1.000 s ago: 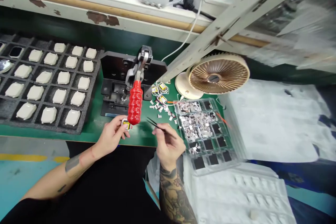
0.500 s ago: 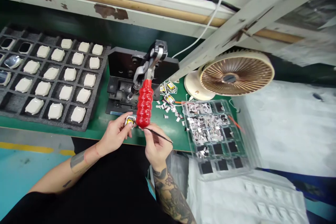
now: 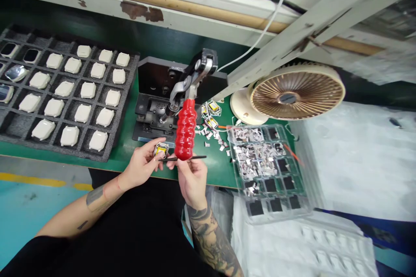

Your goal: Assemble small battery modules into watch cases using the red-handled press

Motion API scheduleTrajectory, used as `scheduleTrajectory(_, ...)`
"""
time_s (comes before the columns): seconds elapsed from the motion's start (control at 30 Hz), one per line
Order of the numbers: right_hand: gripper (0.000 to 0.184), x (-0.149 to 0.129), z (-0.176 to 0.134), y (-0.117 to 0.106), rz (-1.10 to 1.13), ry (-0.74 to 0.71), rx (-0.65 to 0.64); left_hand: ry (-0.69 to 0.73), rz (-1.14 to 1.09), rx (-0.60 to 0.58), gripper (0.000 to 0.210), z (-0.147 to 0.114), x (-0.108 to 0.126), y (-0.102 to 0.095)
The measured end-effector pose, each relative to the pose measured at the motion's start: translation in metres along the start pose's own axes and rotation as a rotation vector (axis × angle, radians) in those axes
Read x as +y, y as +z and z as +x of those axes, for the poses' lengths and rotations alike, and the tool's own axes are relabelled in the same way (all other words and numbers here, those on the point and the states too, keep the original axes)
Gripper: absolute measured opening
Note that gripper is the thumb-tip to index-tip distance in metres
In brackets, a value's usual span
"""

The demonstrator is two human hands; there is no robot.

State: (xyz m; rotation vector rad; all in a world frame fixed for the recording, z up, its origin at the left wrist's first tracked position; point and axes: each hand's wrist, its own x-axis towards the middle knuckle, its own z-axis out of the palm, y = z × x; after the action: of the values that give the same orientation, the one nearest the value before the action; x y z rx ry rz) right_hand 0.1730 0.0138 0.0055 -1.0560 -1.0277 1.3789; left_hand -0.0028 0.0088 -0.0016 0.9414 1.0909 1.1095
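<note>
My left hand pinches a small watch case with a yellow part inside, near the front edge of the green bench. In my right hand is a pair of thin black tweezers, lying nearly level. Their tip reaches the lower side of the watch case, by my left fingertips. A red ribbed handle hangs over my right fingers and hides part of the tweezers. It belongs to a black toggle-clamp press just behind both hands.
At left lies a grey foam tray with several white watch cases. Loose small pieces and yellow-centred parts are scattered right of the press. A clear compartment box and a beige fan stand further right.
The tweezers have swung from a slant to nearly level, and their tip has come to the watch case. My left hand still holds the case. The view has shifted slightly.
</note>
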Motion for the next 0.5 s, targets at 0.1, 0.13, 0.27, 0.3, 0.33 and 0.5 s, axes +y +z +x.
scheduleTrajectory(0.1, 0.016, -0.004, -0.008, -0.002, -0.129, -0.185, 0.148, 0.012, -0.008, 0.068, 0.056, 0.000, 0.005, 0.005)
scheduleTrajectory(0.13, 0.016, -0.005, -0.009, -0.003, -0.168, -0.237, 0.224, 0.012, -0.012, 0.080, 0.055, 0.000, 0.006, 0.006)
scheduleTrajectory(0.27, 0.017, 0.001, -0.004, -0.001, -0.225, -0.213, 0.294, 0.010, -0.039, 0.081, 0.054, 0.001, 0.010, 0.008)
scheduleTrajectory(0.3, 0.016, 0.002, -0.002, -0.001, -0.205, -0.184, 0.266, 0.007, -0.054, 0.077, 0.055, 0.002, 0.010, 0.007)
scheduleTrajectory(0.33, 0.014, 0.002, -0.001, -0.002, -0.170, -0.168, 0.236, 0.000, -0.076, 0.076, 0.056, 0.002, 0.010, 0.006)
scheduleTrajectory(0.5, 0.008, -0.039, 0.017, -0.037, -0.018, -0.368, 0.201, -0.013, -0.167, 0.098, 0.052, 0.006, 0.007, 0.003)
